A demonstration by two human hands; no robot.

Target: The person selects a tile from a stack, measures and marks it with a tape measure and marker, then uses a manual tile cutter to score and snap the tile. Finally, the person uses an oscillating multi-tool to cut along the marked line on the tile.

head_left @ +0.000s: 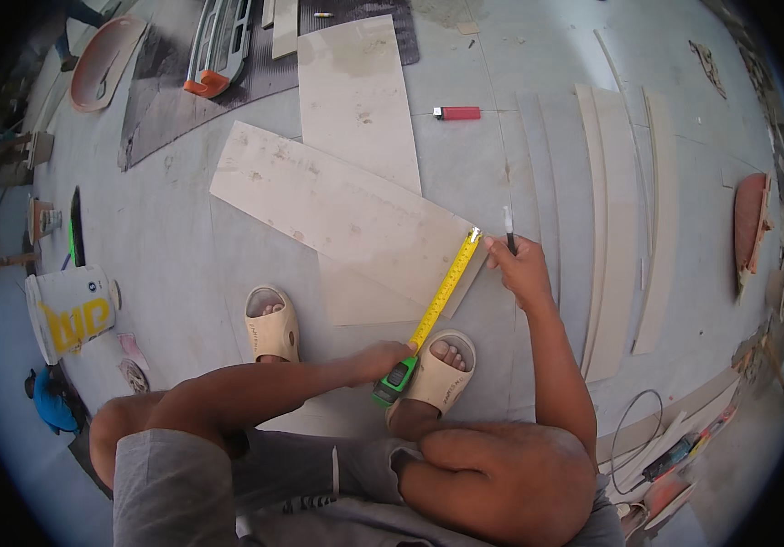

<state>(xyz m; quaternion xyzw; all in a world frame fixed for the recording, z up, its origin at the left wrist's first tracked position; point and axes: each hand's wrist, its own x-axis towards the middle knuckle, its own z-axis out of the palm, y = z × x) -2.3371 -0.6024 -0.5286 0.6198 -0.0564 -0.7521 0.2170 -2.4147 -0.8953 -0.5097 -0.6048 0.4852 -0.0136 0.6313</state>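
Observation:
My left hand (381, 361) grips a green-and-black tape measure (395, 383) near my right sandal. Its yellow blade (443, 290) runs diagonally up to a metal hook near the right end of a pale tile (337, 205). My right hand (525, 273) holds a black-and-white pen (509, 230) upright, with fingertips beside the hook; whether they touch it I cannot tell. The tile lies slanted across another pale tile (355, 82).
Long tile strips (611, 228) lie at right, near a red lighter (456, 113). A white bucket (71, 314) and a person in blue (52, 401) are at left. A tile cutter (214, 55) sits on a dark mat. Tools and cable (670, 456) lie lower right.

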